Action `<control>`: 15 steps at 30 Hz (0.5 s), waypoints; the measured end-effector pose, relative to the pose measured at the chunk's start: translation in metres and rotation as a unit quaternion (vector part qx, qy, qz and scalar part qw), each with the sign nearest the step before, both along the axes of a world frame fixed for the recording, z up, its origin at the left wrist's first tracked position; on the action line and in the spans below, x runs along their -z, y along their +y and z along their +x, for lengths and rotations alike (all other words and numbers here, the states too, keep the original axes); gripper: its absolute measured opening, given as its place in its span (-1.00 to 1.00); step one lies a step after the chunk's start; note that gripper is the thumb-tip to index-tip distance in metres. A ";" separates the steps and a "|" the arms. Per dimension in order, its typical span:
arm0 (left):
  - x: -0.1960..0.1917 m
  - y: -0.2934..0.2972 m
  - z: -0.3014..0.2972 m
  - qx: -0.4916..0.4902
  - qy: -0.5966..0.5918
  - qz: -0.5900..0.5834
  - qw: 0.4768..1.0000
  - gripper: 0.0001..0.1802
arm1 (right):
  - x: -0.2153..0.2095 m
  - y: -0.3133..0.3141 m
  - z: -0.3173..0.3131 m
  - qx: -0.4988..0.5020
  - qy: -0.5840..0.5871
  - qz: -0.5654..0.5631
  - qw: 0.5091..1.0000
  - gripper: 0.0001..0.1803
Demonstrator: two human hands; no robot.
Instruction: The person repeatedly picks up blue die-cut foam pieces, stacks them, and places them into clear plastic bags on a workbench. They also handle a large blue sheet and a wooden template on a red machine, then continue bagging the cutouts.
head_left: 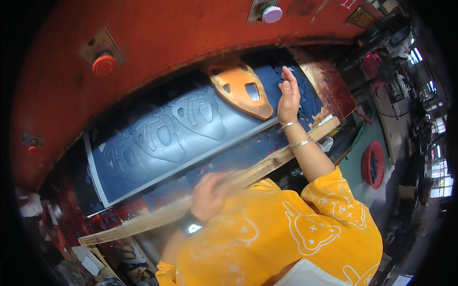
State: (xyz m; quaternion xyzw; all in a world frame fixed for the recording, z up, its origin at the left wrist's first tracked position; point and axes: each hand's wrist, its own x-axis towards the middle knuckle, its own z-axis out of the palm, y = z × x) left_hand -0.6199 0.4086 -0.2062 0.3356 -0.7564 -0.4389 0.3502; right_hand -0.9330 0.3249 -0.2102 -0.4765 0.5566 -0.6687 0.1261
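A dark blue sheet [143, 171] lies on the press bed, with several cut outlines of a curved piece pressed into its left and middle parts. On its right part rests an orange cutting die [243, 97], pointed at the near end and pierced by openings. My right hand [288, 100] is just right of the die, fingers stretched out, holding nothing visible; a gap shows between them. Beside the wooden bar [253, 170] along the front edge is my left hand [210, 195], smeared by motion, so its fingers cannot be made out.
A red machine body [157, 33] overhangs the far side, carrying a red push button [104, 64] and a pale purple button [272, 15]. Dark blue scraps [305, 90] litter the bed's right end. On the floor at right stand a red basket [373, 165] and a fan [393, 95].
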 end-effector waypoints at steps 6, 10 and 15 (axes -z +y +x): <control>0.024 0.017 -0.007 -0.044 -0.035 -0.162 0.985 -0.83 | -0.092 -0.015 -0.001 0.182 0.203 -0.202 0.941 -0.29; 0.024 0.024 -0.007 -0.079 -0.041 -0.146 0.985 -0.89 | -0.135 -0.030 0.021 0.253 0.325 -0.217 0.885 -0.20; 0.029 0.035 -0.012 -0.143 -0.078 -0.204 0.965 -0.91 | -0.100 0.026 0.008 0.154 0.264 -0.244 0.920 -0.18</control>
